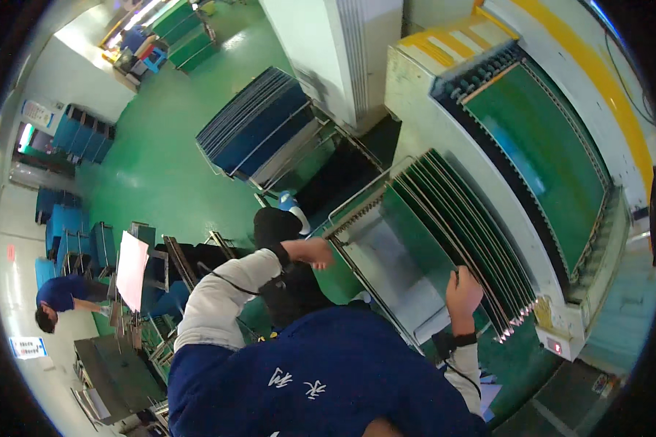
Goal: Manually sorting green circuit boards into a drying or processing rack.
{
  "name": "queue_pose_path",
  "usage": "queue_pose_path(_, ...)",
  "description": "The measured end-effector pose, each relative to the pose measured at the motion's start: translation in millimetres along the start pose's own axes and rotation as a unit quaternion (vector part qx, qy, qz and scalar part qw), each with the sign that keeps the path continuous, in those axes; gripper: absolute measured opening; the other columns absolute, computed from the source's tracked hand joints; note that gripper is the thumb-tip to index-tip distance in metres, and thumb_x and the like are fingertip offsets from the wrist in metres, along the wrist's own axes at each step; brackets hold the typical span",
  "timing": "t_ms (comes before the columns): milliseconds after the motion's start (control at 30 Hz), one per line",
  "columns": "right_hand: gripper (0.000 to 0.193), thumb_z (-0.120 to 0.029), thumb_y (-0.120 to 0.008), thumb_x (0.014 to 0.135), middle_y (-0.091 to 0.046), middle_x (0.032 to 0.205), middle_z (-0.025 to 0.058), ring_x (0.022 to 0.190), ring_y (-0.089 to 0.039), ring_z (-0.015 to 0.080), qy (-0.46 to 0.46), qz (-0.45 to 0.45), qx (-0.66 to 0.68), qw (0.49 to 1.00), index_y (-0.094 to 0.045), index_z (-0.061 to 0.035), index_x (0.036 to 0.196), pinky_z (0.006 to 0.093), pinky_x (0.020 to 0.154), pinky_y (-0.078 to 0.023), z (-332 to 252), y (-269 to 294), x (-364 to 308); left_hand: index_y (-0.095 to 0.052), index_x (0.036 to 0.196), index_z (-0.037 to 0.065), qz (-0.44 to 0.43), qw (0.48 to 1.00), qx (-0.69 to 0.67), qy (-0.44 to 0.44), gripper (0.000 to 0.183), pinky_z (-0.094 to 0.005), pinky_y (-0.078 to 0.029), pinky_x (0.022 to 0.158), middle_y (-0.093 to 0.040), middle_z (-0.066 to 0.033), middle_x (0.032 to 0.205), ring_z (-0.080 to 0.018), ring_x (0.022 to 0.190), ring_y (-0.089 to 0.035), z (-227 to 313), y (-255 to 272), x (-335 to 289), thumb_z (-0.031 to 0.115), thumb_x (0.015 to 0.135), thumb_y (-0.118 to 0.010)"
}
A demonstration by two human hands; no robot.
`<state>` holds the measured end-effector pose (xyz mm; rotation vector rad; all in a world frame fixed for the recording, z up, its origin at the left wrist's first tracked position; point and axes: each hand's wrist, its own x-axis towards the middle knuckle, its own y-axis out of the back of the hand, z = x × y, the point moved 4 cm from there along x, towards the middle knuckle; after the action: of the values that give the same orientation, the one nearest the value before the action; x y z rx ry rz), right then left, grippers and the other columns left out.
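Note:
My left hand [313, 253] is closed beside the near left rail of a metal rack [375, 295]; its fingertips are hidden, so what it holds, if anything, cannot be made out. Several thin green panels [465, 229] with copper-coloured edges stand on edge, side by side, in the rack. At the near edge of the foremost green panel [424, 229], my right hand [464, 295] is closed with the thumb up, seemingly pinching that edge. Below the panels, the rack's pale grey base [393, 266] shows between my hands. Dark bands circle both my wrists.
Right of the rack stands a machine [444, 109] with a large green panel [543, 156] on its conveyor. Another rack of blue panels [259, 131] stands ahead, near a white pillar [321, 51]. At far left, a person [69, 298] bends beside more racks.

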<state>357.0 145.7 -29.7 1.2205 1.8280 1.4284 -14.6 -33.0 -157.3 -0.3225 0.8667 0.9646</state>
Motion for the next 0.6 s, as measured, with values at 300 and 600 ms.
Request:
queue_pose_path(300,0.013,-0.02,-0.061,0.086,-0.062,0.077,0.0152,0.072,-0.062,0.0362,-0.012,-0.021,0.026,0.999,-0.058,-0.0071,0.086,0.0472,0.06,-0.047,-4.3,0.3,-7.4,-0.063,0.11,0.007,0.443,0.866,0.195,-0.122,0.046,-0.0439,-0.05,0.086,-0.058,-0.0171,0.107,-0.0362,0.104,-0.056,65.3,74.4,-11.0,0.035,0.074,-0.072)
queue_pose_path(600,0.018,-0.022,-0.062,0.084,-0.063,0.076,0.017,0.075,-0.062,0.0394,-0.044,-0.118,0.032,0.992,-0.059,-0.0058,0.079,0.0507,0.065,-0.047,-1.6,8.6,-6.1,-0.065,0.086,0.008,0.341,0.875,0.338,-0.068,0.017,-0.0428,-0.051,0.081,-0.061,-0.0137,0.101,-0.0339,0.096,-0.058,22.3,45.6,49.5,0.022,0.077,-0.065)
